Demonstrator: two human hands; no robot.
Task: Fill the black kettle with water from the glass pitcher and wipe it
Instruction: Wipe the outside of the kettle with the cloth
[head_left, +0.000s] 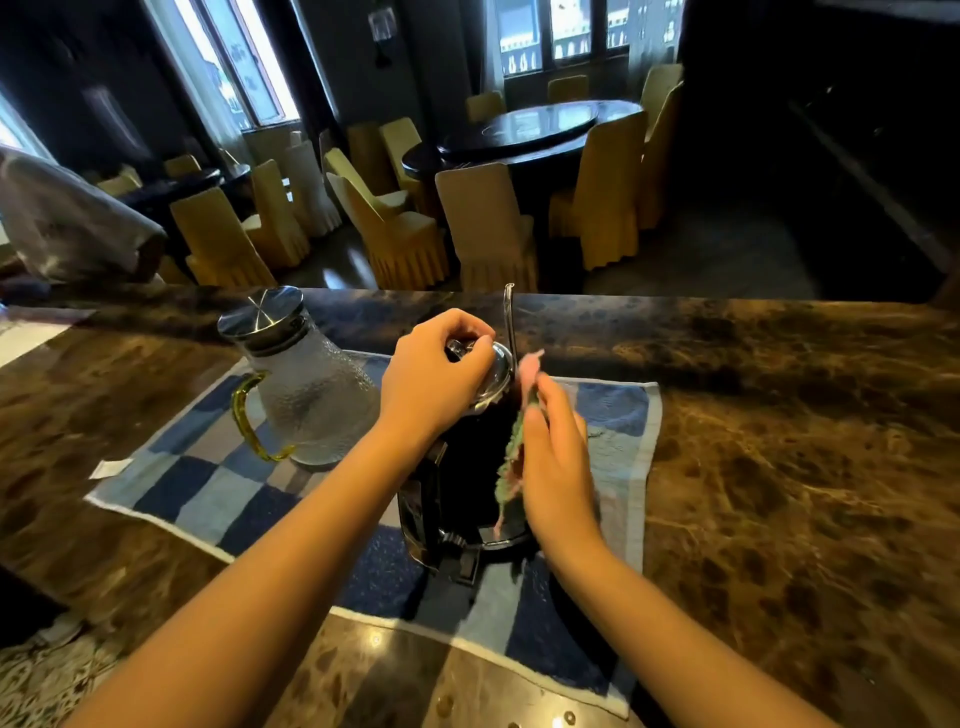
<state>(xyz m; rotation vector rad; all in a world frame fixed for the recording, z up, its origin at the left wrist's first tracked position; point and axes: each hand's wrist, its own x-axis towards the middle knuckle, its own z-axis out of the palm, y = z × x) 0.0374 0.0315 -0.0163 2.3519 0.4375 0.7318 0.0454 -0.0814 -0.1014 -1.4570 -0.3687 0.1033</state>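
The black kettle stands upright on a blue checked towel in the middle of the counter. Its silver lid is on top, and my left hand grips the lid's knob. My right hand presses a green and pink cloth flat against the kettle's right side. Left of the kettle, on the same towel, the textured glass pitcher stands with a steel lid and a yellow-green handle. A thin metal spout rises behind the kettle.
The brown marble counter stretches to both sides. A small white paper scrap lies left of the towel. Beyond the counter's far edge are yellow-covered chairs and a round dark table.
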